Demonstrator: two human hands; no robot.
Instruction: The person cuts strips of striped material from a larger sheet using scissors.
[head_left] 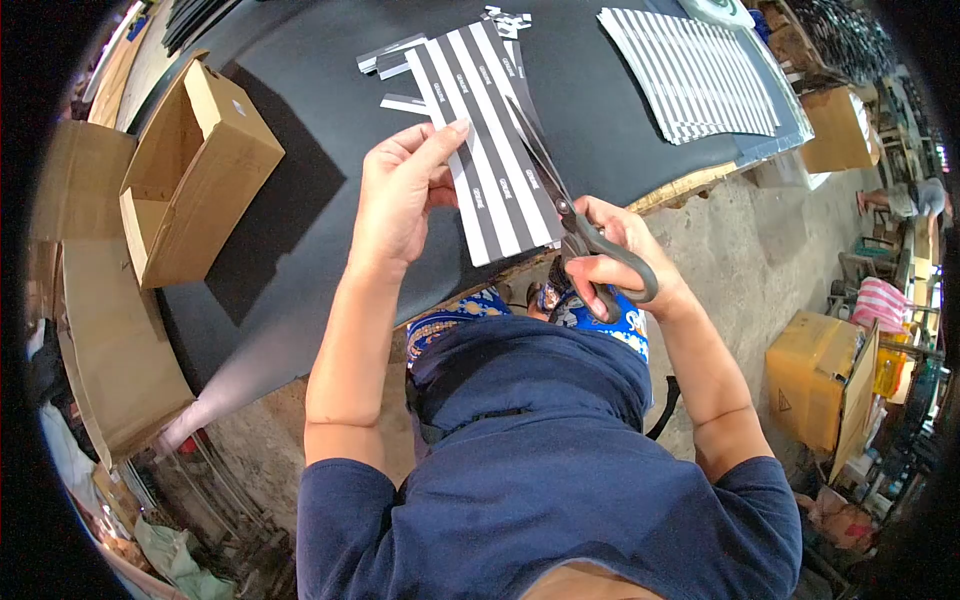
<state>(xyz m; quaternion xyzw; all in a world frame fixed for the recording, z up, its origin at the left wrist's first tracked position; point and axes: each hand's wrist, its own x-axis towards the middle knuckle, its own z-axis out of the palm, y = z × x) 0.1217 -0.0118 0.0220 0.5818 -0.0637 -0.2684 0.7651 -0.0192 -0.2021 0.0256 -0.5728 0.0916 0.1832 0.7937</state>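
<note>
Between thumb and fingers, my left hand (405, 190) pinches the left edge of a striped black-and-white sheet (490, 165) with small white print on its dark bands. My right hand (630, 250) has its fingers through the handles of dark-handled scissors (563, 206). The scissor blades point up and to the left, along the right side of the sheet. Beyond the sheet, cut striped strips (400, 57) and small cut pieces (508, 20) lie on the black table (400, 270).
A stack of larger striped sheets (690, 75) lies at the table's right. An open cardboard box (215, 170) stands on the left. On the floor at the right is another carton (812, 375). Part of a person (905, 198) shows at the far right.
</note>
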